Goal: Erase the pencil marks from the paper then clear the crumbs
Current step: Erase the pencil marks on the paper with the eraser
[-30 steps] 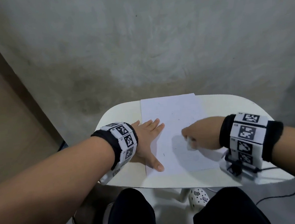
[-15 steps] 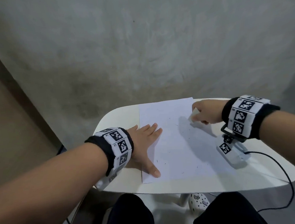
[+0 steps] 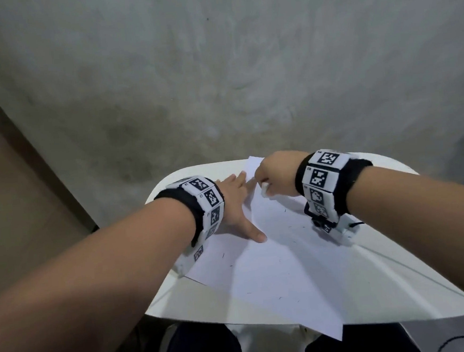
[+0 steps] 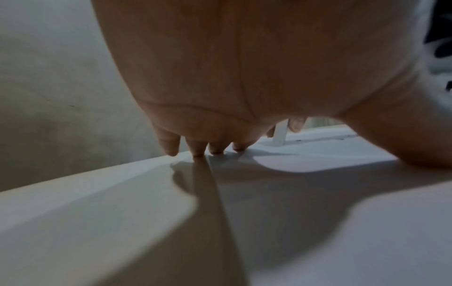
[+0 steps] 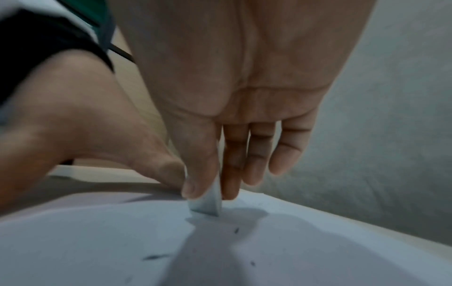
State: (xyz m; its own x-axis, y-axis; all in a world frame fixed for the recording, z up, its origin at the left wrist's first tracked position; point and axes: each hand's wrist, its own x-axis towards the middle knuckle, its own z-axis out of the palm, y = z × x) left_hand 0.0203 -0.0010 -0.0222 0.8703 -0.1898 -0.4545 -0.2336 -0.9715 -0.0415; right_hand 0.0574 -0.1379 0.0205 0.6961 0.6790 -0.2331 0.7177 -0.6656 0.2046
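A white sheet of paper [image 3: 282,271] lies skewed on a small white table [image 3: 400,282], its near corner hanging over the front edge. Small dark eraser crumbs [image 5: 154,257] are scattered on it. My left hand [image 3: 236,206] lies flat with straight fingers, pressing the paper's left edge. My right hand [image 3: 274,176] pinches a white eraser [image 5: 208,203] between thumb and fingers, its end touching the paper near the far corner. In the left wrist view the eraser [image 4: 280,135] shows beyond my fingertips [image 4: 195,152].
A grey concrete wall [image 3: 217,79] rises just behind the table. A brown panel [image 3: 10,193] stands at the left. My dark-clad knees [image 3: 203,350] sit under the table's front edge, and a black cable [image 3: 460,341] trails at the lower right.
My right hand has carried the eraser from the paper's near middle up to its far corner. The paper now lies rotated, near corner past the table edge. The left hand still presses it.
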